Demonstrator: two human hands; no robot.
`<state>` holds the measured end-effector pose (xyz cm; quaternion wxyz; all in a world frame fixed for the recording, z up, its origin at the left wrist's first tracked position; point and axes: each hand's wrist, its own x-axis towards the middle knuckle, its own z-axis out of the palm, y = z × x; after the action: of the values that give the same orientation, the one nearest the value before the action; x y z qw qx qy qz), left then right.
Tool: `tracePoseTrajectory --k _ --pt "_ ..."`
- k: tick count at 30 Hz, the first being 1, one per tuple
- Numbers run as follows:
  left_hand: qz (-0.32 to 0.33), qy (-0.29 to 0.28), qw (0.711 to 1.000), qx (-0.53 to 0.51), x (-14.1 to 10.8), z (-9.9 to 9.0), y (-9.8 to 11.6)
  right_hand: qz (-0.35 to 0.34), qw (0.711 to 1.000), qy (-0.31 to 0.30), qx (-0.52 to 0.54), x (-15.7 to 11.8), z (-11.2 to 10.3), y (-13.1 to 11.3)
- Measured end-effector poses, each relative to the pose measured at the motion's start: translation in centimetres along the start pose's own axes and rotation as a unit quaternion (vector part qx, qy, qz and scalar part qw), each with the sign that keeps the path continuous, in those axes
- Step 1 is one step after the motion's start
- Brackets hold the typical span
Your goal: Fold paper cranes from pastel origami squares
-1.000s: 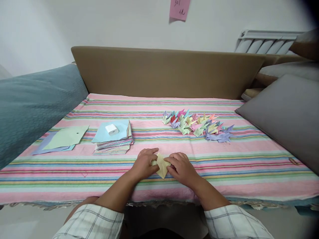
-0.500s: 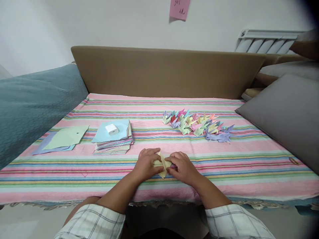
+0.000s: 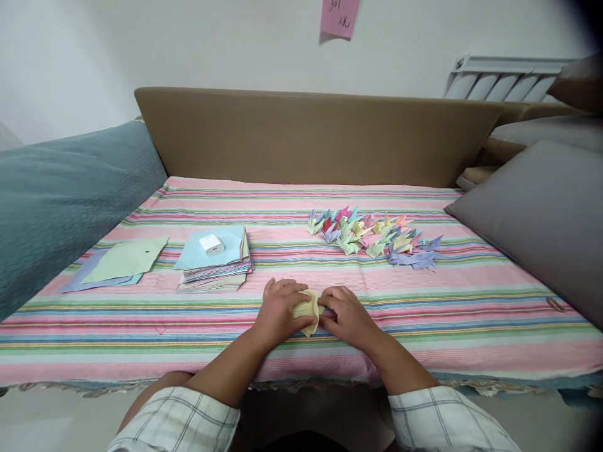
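Between my two hands, near the front of the striped cloth, lies a small piece of pale yellow folded paper (image 3: 308,310). Its right part stands up in a curved flap. My left hand (image 3: 281,312) presses on the paper's left side, thumb at the near edge and fingers across the top. At the right edge, my right hand (image 3: 343,315) grips the raised flap between thumb and fingers. Beyond the hands, to the right, stands a group of several folded paper cranes (image 3: 372,237) in many colours.
A thick stack of coloured paper (image 3: 214,270) bears a white charger block (image 3: 211,245). Loose sheets (image 3: 123,260) lie farther left on the striped cloth (image 3: 141,339). A blue-green cushion (image 3: 70,207) borders the left, a grey pillow (image 3: 541,213) the right, and a brown backrest (image 3: 311,138) the back.
The yellow paper's flap has been lifted and bent into a curve on the right. My left fingers have slid slightly right over the paper; my right hand has shifted very little.
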<state>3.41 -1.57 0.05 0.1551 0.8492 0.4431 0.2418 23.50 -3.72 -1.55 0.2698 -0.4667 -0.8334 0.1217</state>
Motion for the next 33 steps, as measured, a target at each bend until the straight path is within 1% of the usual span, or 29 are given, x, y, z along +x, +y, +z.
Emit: tracePoseTrajectory --k 4,8,17,22,26,33 --pt "0.013 0.007 1.0 0.0 0.03 0.13 0.05 0.002 1.0 -0.02 0.005 0.18 -0.34 -0.14" --pt "0.033 0.007 0.999 -0.013 -0.09 0.11 0.1 0.005 1.0 -0.019 0.01 0.2 -0.4 -0.16" --pt "0.091 -0.037 0.995 -0.019 -0.33 -0.66 0.29 0.03 0.999 -0.02 0.018 0.12 -0.32 -0.14" --pt "0.093 -0.033 0.995 -0.001 -0.33 -0.43 0.35 0.058 0.998 -0.013 0.019 0.0 -0.05 0.05" --pt "0.096 -0.022 0.995 0.015 -0.36 -0.18 0.45 0.058 0.998 -0.006 0.016 -0.09 0.12 0.21" --pt "0.102 -0.019 0.994 0.026 -0.45 -0.18 0.65 0.056 0.998 -0.014 0.012 -0.01 0.0 0.3"
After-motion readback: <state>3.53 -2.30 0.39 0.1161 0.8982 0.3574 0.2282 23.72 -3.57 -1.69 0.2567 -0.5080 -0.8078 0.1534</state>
